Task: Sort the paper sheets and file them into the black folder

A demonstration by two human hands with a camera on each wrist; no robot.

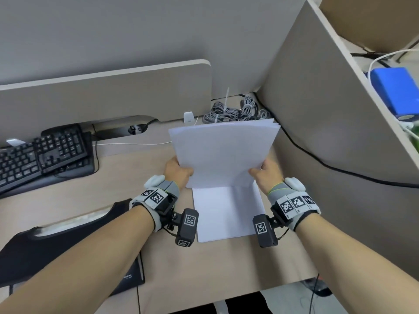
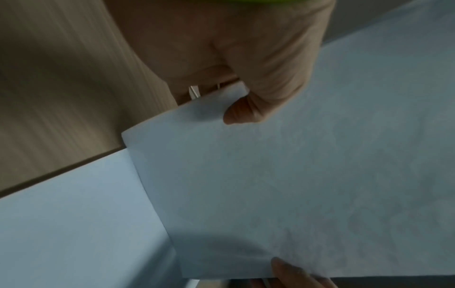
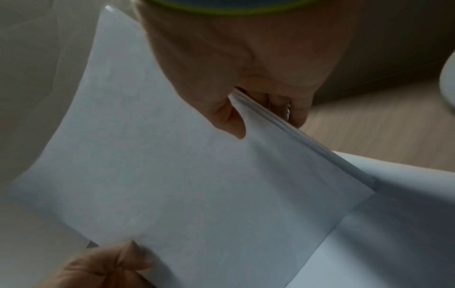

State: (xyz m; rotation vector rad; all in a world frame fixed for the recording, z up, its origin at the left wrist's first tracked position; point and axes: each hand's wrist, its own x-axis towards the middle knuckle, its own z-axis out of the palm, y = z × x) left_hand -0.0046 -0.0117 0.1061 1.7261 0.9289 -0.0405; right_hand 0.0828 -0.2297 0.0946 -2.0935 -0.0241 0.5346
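One sheet (image 1: 227, 214) lies flat on the tan desk (image 1: 127, 175), mid frame. Above it, the left hand (image 1: 179, 172) and right hand (image 1: 267, 172) each pinch the lifted paper stack (image 1: 223, 152).

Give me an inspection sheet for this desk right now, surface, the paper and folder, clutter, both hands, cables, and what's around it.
Surface: light wood-grain desk, bare near its front edge.
Job's things: stack of white sheets held tilted up off the desk; loose white sheet lying flat beneath it; black folder at near left, partly under the left forearm.
Clutter: black keyboard at far left; small white adapter by the back panel.
Grippers: left hand grips the stack's left edge; right hand grips its right edge.
Cables: grey cable bundles in the back corner; black cable along the right partition.
Surroundings: grey partitions; blue box on the neighbouring shelf.
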